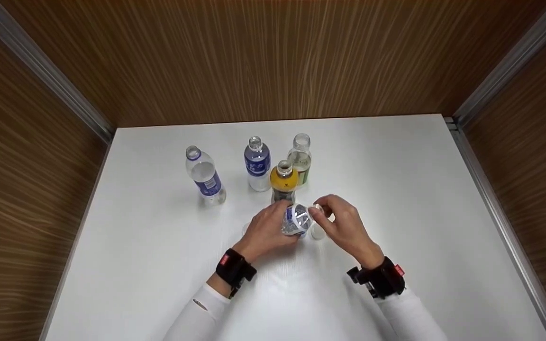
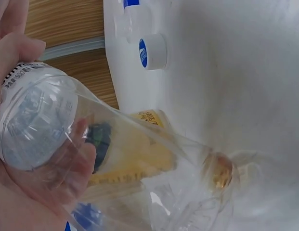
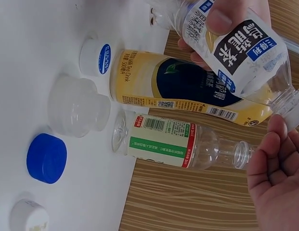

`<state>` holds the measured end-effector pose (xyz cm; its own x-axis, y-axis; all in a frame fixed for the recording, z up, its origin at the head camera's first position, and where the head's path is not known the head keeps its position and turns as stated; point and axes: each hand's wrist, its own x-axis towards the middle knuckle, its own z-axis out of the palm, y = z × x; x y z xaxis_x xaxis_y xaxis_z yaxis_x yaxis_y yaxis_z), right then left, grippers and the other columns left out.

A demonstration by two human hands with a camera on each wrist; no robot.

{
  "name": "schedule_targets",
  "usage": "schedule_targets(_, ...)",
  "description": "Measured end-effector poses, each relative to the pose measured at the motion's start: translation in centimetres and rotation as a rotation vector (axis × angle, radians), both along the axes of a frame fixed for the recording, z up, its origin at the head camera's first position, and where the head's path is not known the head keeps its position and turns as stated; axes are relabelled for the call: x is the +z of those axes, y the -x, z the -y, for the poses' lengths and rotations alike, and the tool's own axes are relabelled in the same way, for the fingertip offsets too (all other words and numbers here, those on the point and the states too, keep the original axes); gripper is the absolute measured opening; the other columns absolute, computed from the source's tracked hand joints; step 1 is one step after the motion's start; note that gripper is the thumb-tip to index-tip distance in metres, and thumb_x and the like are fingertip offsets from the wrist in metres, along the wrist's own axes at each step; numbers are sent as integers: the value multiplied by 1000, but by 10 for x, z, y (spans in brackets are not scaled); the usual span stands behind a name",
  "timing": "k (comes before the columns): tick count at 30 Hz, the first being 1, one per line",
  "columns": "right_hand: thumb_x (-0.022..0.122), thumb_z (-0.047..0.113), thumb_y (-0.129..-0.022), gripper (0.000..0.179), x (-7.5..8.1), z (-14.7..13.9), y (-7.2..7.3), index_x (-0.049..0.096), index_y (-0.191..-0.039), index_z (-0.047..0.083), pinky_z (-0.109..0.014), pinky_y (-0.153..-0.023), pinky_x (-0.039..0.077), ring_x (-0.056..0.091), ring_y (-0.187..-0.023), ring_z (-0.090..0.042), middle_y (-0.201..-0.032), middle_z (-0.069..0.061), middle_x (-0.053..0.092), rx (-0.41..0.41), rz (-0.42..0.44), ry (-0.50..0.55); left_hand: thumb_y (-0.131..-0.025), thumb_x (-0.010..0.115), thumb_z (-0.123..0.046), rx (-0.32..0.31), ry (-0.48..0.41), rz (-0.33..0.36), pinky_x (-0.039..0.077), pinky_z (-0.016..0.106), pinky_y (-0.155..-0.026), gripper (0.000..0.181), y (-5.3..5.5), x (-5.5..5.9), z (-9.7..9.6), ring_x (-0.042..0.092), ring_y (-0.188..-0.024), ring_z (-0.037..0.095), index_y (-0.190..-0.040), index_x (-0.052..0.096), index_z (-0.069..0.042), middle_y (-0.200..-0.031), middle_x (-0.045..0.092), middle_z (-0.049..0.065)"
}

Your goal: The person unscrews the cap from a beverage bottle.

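My left hand [image 1: 268, 227] grips a clear plastic bottle [image 1: 296, 220], which is tilted toward my right hand [image 1: 346, 229]. Its white label [image 3: 238, 53] carries dark Chinese lettering. At the bottle's mouth, the right thumb and fingers pinch a whitish cap [image 3: 292, 111]; whether it is loose on the neck I cannot tell. Just beyond the left hand stands an uncapped milk tea bottle [image 1: 284, 180] with a yellow wrapper. Behind that is an open clear bottle [image 1: 301, 158] with a green and cream label. Seen from the left wrist, the held bottle's base points at the camera.
Two open, blue-labelled bottles stand farther left: one bottle [image 1: 257, 163] near the middle, another bottle [image 1: 206, 177] at the left. In the right wrist view, a blue cap [image 3: 46, 158], a blue-topped white cap [image 3: 95, 57], a translucent stepped piece [image 3: 74, 106] and a white cap [image 3: 29, 216] lie on the table.
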<state>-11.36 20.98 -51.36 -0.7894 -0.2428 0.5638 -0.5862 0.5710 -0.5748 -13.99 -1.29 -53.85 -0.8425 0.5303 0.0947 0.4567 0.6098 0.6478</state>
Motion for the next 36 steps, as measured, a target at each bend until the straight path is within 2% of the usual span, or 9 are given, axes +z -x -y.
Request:
schedule_targets(7,73,20,-98,21,-1,-2,0,65,-102,1,-29,-61,48,59,-74,-16,-83,-4,62,35,-35,0,-76,90,-25,-49,-27,48,55,39,-94,70,3,3,3,64,-106,21,-133,53,-7,-121,64,7)
schedule_targets(12,71,23,-100,23,-2,-2,0,64,-103,2,-27,-62,45,58,-73,-17,-84,-3,61,53,-81,-3,-77,89,-27,-79,-39,117,55,38,-93,66,6,6,5,63,-105,18,-130,53,-10,-119,64,4)
schedule_targets(19,63,34,-104,32,0,-3,0,64,-103,2,-27,-62,44,56,-73,-15,-84,-2,61,71,-130,-24,-78,88,-30,-125,-42,202,54,37,-93,68,11,10,7,61,-105,15,-133,53,-12,-119,63,1)
schedule_targets(25,66,31,-103,29,2,-5,1,65,-106,3,-29,-63,46,58,-76,-16,-86,-3,63,76,-112,-35,-78,89,-27,-141,-55,217,53,36,-95,69,14,9,6,61,-106,16,-135,53,-12,-120,64,2)
schedule_targets(27,69,26,-101,24,0,-5,0,65,-106,3,-30,-62,47,59,-77,-16,-86,-3,63,58,-84,-28,-78,89,-26,-124,-65,189,53,37,-97,68,12,6,3,62,-108,17,-134,53,-11,-122,64,3)
schedule_targets(29,71,21,-99,18,-1,-4,0,65,-105,4,-30,-61,48,59,-76,-15,-86,-2,63,18,-49,-22,-79,89,-26,-91,-64,118,53,37,-97,67,8,2,0,63,-108,19,-133,54,-9,-122,64,5)
schedule_targets(31,71,16,-97,14,-3,-3,-1,66,-104,5,-30,-59,47,58,-72,-13,-82,-1,62,-37,-18,-13,-79,89,-28,-39,-45,7,54,38,-96,67,3,-3,-5,64,-107,21,-132,55,-7,-122,65,7)
schedule_targets(34,72,17,-95,15,-3,0,-3,66,-102,6,-27,-55,43,53,-64,-11,-73,1,56,-130,25,-14,-79,89,-33,56,-3,-175,55,39,-92,67,-4,-10,-11,66,-103,24,-131,57,-5,-119,66,9)
schedule_targets(36,73,19,-95,16,-4,2,-3,66,-100,5,-26,-52,39,47,-59,-9,-68,2,52,-171,36,-11,-78,89,-34,105,17,-264,55,39,-89,66,-8,-12,-14,65,-101,24,-129,57,-6,-117,66,9)
